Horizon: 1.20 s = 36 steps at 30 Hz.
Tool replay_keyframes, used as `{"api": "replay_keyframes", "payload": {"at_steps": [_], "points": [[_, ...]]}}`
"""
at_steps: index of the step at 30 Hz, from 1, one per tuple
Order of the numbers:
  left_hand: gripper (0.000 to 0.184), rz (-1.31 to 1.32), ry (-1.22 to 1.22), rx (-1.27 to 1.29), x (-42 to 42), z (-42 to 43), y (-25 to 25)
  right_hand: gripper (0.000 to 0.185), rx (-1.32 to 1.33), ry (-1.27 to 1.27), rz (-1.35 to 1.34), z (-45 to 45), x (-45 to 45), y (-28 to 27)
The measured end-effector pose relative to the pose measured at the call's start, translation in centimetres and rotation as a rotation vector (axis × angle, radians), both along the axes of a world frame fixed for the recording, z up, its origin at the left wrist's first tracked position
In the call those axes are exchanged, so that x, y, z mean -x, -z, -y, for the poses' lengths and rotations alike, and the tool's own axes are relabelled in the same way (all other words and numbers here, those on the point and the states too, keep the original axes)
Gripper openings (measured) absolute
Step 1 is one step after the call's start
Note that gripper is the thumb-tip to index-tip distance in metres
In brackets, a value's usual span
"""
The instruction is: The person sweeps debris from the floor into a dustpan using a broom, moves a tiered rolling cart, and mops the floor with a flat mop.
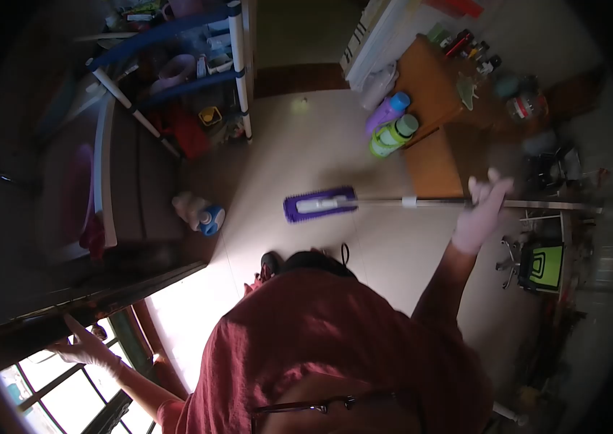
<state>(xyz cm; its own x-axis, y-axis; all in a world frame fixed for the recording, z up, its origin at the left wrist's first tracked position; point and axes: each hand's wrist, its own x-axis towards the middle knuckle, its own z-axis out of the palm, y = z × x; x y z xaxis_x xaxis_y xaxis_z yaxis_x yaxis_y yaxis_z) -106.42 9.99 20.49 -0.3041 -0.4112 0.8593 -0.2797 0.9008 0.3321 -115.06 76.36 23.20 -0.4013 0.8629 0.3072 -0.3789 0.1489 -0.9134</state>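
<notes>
My right hand [486,213], in a pale glove, is closed around the long thin mop handle [531,205] on the right side. The handle runs left to a flat mop head [321,205], purple with a white centre, on the pale floor. My left hand [91,349], also in a pale glove, has its fingers spread at the lower left. It is beside a dark ledge above a bright barred window; whether it touches the ledge I cannot tell.
A blue-white bottle [210,220] stands by the dark cabinet. Purple [387,112] and green [393,137] bottles stand beside the orange-brown furniture [429,83]. A blue and white shelf rack [169,94] is at the upper left, and a green-backed chair [547,266] at the right.
</notes>
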Motion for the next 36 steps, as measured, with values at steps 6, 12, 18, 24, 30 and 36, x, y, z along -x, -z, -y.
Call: {"api": "replay_keyframes", "payload": {"at_steps": [6,12,18,24,30,36], "points": [[0.073,0.151,-0.324,0.287,0.1,-7.8,2.2,0.020,-0.060,-0.166,-0.249,-1.7,14.1,-2.3],[0.045,0.094,0.137,-0.048,9.5,-20.6,5.7,0.017,-0.037,-0.292,-0.455,-4.6,31.4,-2.2],[0.039,0.457,0.512,-0.165,24.4,-35.5,1.6,0.024,-0.112,-0.403,-0.089,-6.8,49.7,1.3],[0.042,0.499,0.971,-0.100,40.8,-46.5,-4.1,0.034,-0.115,-0.653,0.101,-5.8,65.3,12.2],[0.068,0.138,1.210,-0.304,52.3,-54.5,-5.0,0.032,-0.461,-0.879,0.198,-2.6,66.4,22.8],[0.042,0.065,1.433,-0.580,54.2,-55.5,-1.3,0.040,-0.376,-1.162,0.176,3.3,64.5,29.9]]}}
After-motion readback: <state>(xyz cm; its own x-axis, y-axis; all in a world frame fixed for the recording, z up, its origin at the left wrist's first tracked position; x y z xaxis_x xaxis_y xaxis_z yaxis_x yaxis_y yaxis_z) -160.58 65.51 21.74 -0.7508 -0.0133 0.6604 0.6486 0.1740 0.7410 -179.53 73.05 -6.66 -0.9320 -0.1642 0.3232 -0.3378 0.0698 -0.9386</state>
